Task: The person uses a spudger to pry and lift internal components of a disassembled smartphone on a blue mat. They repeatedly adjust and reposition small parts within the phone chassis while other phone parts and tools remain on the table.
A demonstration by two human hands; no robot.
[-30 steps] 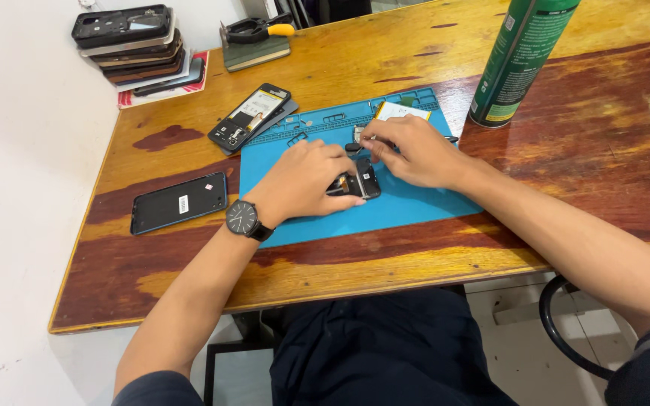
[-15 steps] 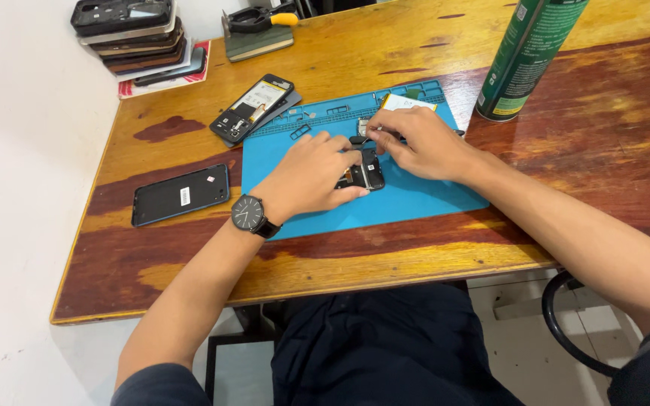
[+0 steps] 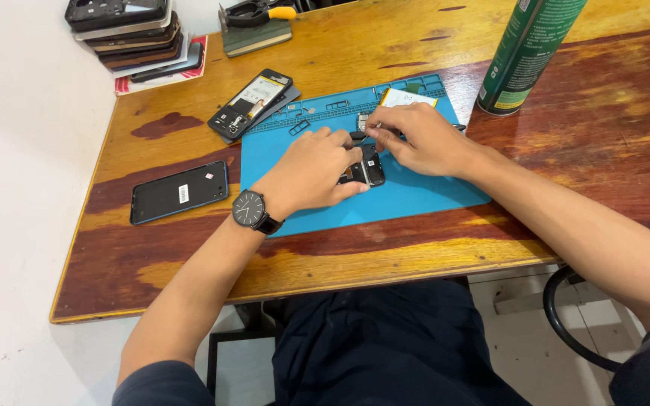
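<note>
Phone part (image 3: 362, 169) small, black, on blue mat (image 3: 415, 197) | long axis toward the far edge | left hand (image 3: 311, 171) pins it, fingers curled | right hand (image 3: 419, 139) pinches a small tool above its far end.

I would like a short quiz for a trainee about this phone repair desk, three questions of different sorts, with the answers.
1. True or false: the left hand rests on the small black part on the blue mat.
2. Which wrist wears the black watch?
3. Where does the green spray can stand? A) on the mat B) on the wooden table, right of the mat C) on the stack of phones

Key: 1 true; 2 left; 3 B. The right hand pinches something small above the part.
</note>
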